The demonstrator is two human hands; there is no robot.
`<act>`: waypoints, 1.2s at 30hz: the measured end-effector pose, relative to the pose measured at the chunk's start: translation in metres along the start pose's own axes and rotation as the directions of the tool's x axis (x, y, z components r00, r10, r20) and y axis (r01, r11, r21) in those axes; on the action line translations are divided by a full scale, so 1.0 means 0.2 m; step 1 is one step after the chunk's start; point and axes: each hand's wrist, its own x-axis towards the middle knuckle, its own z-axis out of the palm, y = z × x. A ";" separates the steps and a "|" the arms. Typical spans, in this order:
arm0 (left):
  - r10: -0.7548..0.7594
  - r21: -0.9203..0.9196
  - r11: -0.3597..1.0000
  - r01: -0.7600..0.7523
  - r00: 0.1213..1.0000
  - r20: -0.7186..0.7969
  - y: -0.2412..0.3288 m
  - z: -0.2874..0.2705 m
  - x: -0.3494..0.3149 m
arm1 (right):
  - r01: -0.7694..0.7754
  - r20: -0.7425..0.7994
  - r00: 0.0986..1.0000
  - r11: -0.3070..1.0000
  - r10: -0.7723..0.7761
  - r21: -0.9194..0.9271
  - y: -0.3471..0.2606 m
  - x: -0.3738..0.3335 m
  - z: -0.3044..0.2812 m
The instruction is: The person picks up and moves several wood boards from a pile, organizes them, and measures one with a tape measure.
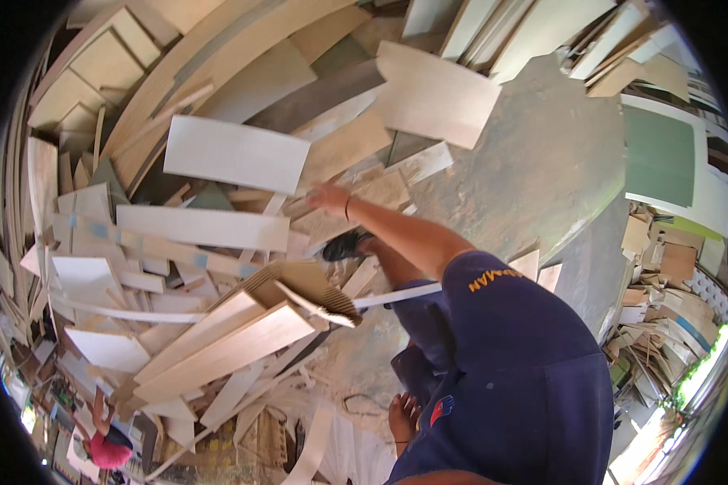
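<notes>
at far left, 10 o'clock, pale wooden frame (109, 48) divided into panels, above a heap of offcuts. at 8 o'clock, near the rim, co-worker in pink (109, 451), one arm raised, small in the view. from 8 to 9 o'clock, thin white strip (170, 317), bent across the heap and passing behind the cardboard. at 9 o'clock, long white board (202, 228), lying nearly level across other scraps. at 8 o'clock, two light wooden planks (234, 356), side by side and slanting up to the right. at 10 o'clock, white rectangular board (234, 153), tilted slightly down to the right, lower right corner just beside the right hand. toward 8 o'clock from centre, ribbed brown cardboard (291, 283), overlapping the planks.

between 10 and 11 o'clock, right hand (325, 199), stretched out and blurred; grip: cannot tell how far open, nor whether touching the white rectangular board. at centre, dark shoe (344, 246) beside the heap. between 5 and 6 o'clock, left hand (403, 416), lowered near the knee; grip loosely open, fingers slightly parted, holding nothing visible.

at 1 o'clock, broad pale board (437, 93). at 4 o'clock, navy shirt (534, 388). at 2 o'clock, grey floor (542, 162). at far right, between 2 and 3 o'clock, green panel (659, 153) with white border; below, scrap pile (675, 311).
</notes>
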 end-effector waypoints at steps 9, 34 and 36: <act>0.058 -0.300 0.954 -0.022 0.992 0.109 -0.28 0.29 0.11 | -0.044 0.433 0.803 0.765 0.410 -0.642 0.20 -1.19 -0.47; 0.405 0.303 0.881 -0.363 0.910 -0.086 -1.56 0.95 0.32 | 0.071 -0.096 0.987 0.878 -0.131 -0.474 -0.03 -2.21 -0.64; 0.349 0.178 0.928 -0.329 0.932 -0.097 -1.53 1.06 0.29 | 0.076 -0.038 0.994 0.899 -0.102 -0.431 -0.11 -2.14 -0.62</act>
